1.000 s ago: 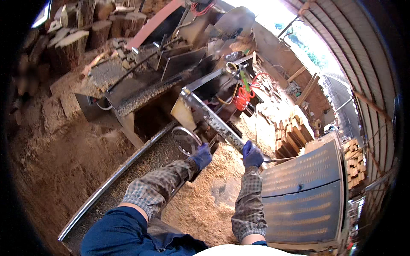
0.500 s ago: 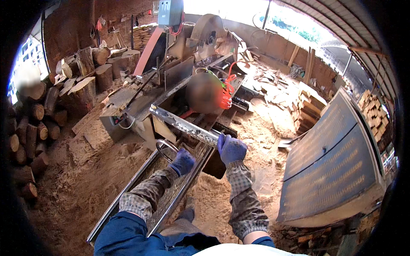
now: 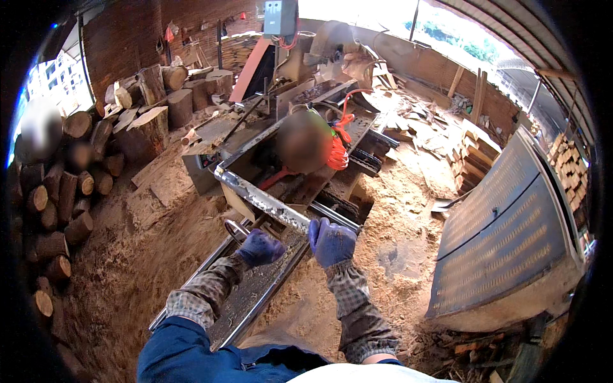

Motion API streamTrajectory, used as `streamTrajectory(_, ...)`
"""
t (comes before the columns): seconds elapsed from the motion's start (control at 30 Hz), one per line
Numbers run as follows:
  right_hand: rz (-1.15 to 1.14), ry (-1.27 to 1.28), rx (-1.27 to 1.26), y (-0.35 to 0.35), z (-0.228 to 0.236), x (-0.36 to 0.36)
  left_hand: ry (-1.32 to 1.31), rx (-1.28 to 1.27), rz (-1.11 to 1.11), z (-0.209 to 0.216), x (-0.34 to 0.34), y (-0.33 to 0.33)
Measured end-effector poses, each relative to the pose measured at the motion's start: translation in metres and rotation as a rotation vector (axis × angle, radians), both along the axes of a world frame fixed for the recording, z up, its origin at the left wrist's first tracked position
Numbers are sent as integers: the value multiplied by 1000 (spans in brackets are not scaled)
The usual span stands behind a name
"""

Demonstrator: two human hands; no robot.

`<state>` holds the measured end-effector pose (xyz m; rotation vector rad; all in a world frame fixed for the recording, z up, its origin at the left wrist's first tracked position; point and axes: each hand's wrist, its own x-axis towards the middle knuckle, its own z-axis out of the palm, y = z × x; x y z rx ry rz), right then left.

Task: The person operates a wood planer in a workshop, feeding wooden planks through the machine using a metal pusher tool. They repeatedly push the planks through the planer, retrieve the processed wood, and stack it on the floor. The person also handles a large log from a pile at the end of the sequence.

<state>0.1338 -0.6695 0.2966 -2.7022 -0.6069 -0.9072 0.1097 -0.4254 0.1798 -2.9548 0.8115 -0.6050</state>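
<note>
My left hand (image 3: 260, 247), in a blue-purple glove, is closed beside a ring-shaped metal handwheel (image 3: 237, 230) and appears to grip its near side. My right hand (image 3: 333, 242), gloved alike, is closed around the near right end of a worn, paint-chipped metal bar (image 3: 265, 199), thumb up. The bar crosses the front of a sliding carriage frame on a woodworking machine. Polished rails (image 3: 265, 300) run below my hands, with sawdust between them. Just past the bar sits a blurred round brown shape (image 3: 303, 142), with an orange coiled hose (image 3: 338, 153) beside it.
Cut logs (image 3: 67, 188) are stacked at the left. A grey control box (image 3: 280, 18) stands above the machine. Sawn timber (image 3: 476, 156) is piled at the right, behind a large dark slanted panel (image 3: 511, 223). Sawdust (image 3: 389, 281) covers the floor.
The bar and both hands have shifted left and nearer relative to the machine, baring more rail to the right of the bar. My head view has turned slightly left.
</note>
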Motion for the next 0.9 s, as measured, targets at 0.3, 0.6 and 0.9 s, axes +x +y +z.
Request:
streamTrajectory(0.3,81,65,-8,47,9,-83,-99,-166,185,38,-83,58)
streamTrajectory(0.6,113,94,20,112,12,-128,-273,-670,272,34,-116,159)
streamTrajectory(0.9,-8,140,-93,159,2,-141,-62,-1255,453,14,-117,235)
